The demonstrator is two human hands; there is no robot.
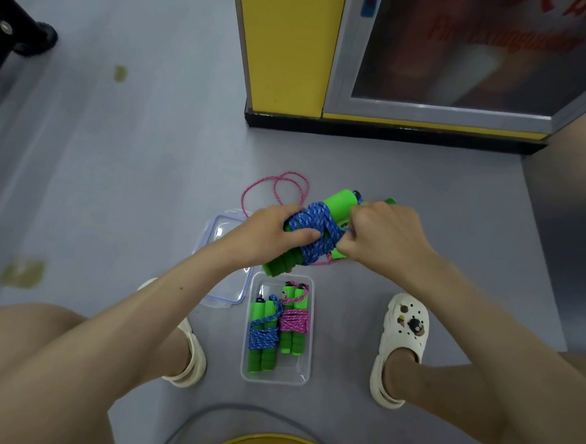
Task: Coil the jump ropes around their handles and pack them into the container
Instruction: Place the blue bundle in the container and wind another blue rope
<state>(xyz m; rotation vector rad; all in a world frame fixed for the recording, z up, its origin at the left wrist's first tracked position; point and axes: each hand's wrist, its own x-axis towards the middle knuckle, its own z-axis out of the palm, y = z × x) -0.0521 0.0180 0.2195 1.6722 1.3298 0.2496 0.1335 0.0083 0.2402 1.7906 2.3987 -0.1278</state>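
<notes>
view from a head-worn camera, looking down at a person crouched on a grey floor (116, 176), bare forearms reaching forward between their knees.

both hands hold a blue jump rope (313, 228) in the air above the floor, just beyond a clear plastic container (246, 353). its cord is wound many times round a pair of green foam handles (341, 199) held side by side and tilted, top end up to the right. the left hand (273, 234) is wrapped round the bundle, fingers curled over the far side and the thumb lying across the blue coils. the right hand (385, 239) is closed, its fingertips pinching the blue cord at the right edge of the coils; exactly which strand cannot be made out.

the container sits on the floor between the person's feet, lid off. two finished bundles lie in it side by side: a blue-wrapped bundle (263, 336) on the left and a pink-wrapped bundle (295, 319) on the right, both with green handles.

the container's clear lid (223, 294) lies flat on the floor just beside its upper left corner, partly under the left wrist. a loose pink rope (276, 186) loops on the floor beyond the hands.

the person wears cream clogs (404, 335). a yellow pillar (288, 50) and a glass-fronted cabinet (466, 61) stand at the top.
</notes>
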